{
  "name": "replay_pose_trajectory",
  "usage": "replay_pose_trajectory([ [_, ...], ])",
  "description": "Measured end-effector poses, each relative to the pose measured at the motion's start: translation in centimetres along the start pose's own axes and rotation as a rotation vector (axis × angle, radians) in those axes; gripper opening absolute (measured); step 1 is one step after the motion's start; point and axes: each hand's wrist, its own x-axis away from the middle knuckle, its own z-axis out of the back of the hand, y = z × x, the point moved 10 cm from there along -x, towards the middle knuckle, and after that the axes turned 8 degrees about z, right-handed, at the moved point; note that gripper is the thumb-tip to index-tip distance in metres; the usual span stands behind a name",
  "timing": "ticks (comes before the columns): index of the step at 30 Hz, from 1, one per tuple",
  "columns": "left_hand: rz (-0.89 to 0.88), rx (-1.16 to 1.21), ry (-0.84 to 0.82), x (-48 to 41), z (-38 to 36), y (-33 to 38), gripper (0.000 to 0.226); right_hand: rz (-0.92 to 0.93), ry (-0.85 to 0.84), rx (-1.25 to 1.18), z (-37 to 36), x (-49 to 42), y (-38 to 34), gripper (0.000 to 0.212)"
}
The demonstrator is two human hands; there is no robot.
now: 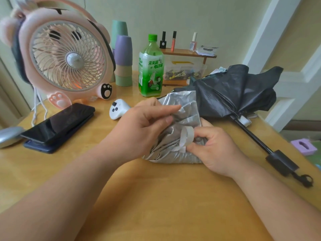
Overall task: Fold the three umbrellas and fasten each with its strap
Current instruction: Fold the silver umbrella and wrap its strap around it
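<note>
Mid-frame, left hand (144,126) grips silver umbrella (185,108), right hand (213,146) pinches its unfastened strap (188,134); black umbrella (231,89) (upper right) awaits folding.

A silver umbrella (182,110), bunched on the wooden table (156,197), is gripped at its upper folds by the left hand (144,126); its pale strap (186,136) is pinched by the right hand (213,146). Just beside it — to the right — a black umbrella (231,91) is laid, loosely collapsed, shaft extended.

A yellow wooden table (165,197) meets a pale cream wall (199,18) in soft, even light. White panelled woodwork (267,32) rises at the right. A small wooden shelf (184,52) stands by the wall.
</note>
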Motion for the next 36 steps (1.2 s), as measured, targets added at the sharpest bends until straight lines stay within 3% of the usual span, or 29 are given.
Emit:
replay_pose_trajectory([
  [4,0.098,0.153,0.03,0.1,1.6,-0.9,0.026,-0.022,0.03,0.016,0.6,0.1,-0.2,0.017],
  [7,-0.127,-0.143,0.15,1.2,4.6,1.9,0.013,-0.028,0.03,0.006,0.7,0.1,-0.2,0.013],
  [9,-0.236,-0.355,0.067,1.8,3.8,3.3,0.006,-0.03,0.027,0.013,0.6,0.1,-0.2,0.01],
  [13,-0.098,-0.533,-0.057,1.1,1.4,1.3,0.01,-0.029,0.031,-0.014,0.6,0.0,-0.3,0.004],
  [16,0.03,-0.52,-0.026,0.8,1.0,0.1,0.01,0.004,0.03,-0.023,0.7,0.0,-0.5,0.021],
  [21,0.189,-0.343,-0.041,0.7,0.5,-1.3,0.022,0.008,0.022,-0.086,0.8,0.1,-0.1,0.009],
  [24,0.154,-0.281,-0.051,0.6,0.2,-1.0,0.024,0.008,0.009,-0.064,0.7,0.1,0.3,0.007],
  [28,-0.031,-0.34,-0.079,0.8,-0.6,0.3,0.022,-0.006,0.025,-0.081,0.9,0.1,0.2,0.012],
  [32,-0.017,-0.231,-0.073,0.8,0.9,0.5,0.028,-0.006,0.031,-0.12,0.8,0.1,0.0,0.008],
  [36,0.029,-0.352,-0.017,0.7,2.2,-0.3,0.026,-0.017,0.044,-0.118,1.1,0.1,0.1,0.011],
])
